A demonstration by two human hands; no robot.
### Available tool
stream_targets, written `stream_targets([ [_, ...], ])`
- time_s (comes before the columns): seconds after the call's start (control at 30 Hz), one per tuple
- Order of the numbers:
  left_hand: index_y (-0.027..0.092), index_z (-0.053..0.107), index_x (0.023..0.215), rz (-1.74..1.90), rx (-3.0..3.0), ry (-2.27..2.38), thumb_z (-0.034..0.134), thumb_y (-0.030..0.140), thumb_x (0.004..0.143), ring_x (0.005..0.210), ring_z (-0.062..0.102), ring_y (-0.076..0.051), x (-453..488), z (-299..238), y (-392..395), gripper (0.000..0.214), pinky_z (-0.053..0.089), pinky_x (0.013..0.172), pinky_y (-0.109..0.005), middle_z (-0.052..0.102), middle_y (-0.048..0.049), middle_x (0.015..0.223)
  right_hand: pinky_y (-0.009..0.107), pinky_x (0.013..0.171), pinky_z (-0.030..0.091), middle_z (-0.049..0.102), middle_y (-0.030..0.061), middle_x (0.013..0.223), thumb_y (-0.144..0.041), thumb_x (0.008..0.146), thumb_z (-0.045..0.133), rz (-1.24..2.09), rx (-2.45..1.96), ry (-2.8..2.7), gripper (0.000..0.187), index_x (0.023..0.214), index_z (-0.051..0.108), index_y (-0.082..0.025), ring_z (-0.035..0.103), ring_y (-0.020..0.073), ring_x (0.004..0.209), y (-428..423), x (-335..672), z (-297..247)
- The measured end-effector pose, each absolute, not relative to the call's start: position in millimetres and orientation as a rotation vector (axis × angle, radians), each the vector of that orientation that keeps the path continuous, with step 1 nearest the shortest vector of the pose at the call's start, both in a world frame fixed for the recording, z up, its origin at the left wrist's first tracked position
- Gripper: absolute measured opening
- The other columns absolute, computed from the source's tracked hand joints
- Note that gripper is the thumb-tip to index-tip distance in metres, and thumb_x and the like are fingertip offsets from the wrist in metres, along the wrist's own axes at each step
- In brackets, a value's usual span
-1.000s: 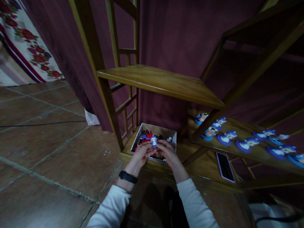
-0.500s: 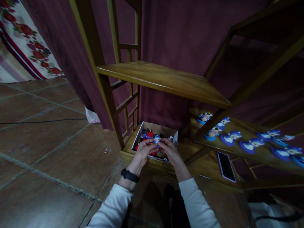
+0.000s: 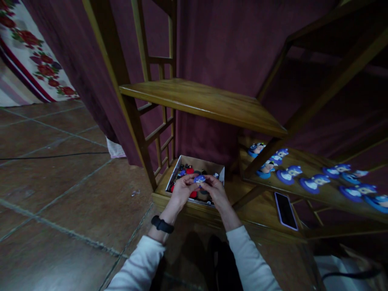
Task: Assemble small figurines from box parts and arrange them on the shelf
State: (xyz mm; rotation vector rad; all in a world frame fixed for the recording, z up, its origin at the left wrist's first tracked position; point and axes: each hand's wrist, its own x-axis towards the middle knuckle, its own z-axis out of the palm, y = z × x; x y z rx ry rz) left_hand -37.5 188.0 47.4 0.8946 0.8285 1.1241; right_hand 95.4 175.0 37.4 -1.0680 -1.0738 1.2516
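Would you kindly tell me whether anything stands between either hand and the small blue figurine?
Nothing visible does: the left hand and right hand both hold the figurine directly, over the open box.

No readable text, labels, brands, numbers or signs anywhere in view.
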Motion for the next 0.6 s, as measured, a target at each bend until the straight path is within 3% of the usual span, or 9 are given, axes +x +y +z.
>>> stream_targets([
  [0.13,0.015,0.058,0.107,1.19,1.125,0.73,0.071,0.02,0.061,0.07,0.06,-0.012,-40.7,63.4,181.7,0.049,0.049,0.069,-0.026,0.066,-0.0021,0.079,0.028,0.078,0.044,0.062,0.0005,0.091,-0.029,0.068,0.064,1.085,-0.982,-1.18,0.026,0.092,0.059,-0.022,0.056,0.015,0.083,164.1,94.8,53.4],
  [0.27,0.015,0.059,0.105,1.218,1.267,0.706,0.068,0.022,0.065,0.083,0.06,-0.016,-41.1,74.2,154.5,0.042,0.047,0.076,-0.028,0.066,-0.0066,0.092,0.027,0.071,0.045,0.061,-0.0004,0.083,-0.028,0.068,0.064,0.99,-0.946,-1.173,0.023,0.089,0.058,-0.022,0.057,0.0147,0.077,133.5,97.2,56.7],
  [0.6,0.017,0.06,0.105,1.086,1.371,0.86,0.066,0.025,0.067,0.08,0.06,-0.016,-54.1,54.6,32.5,0.039,0.046,0.075,-0.028,0.066,-0.0053,0.091,0.031,0.08,0.045,0.064,0.0028,0.093,-0.028,0.072,0.059,0.957,-1.093,-1.273,0.02,0.091,0.061,-0.022,0.059,0.0187,0.087,7.4,94.9,33.6],
])
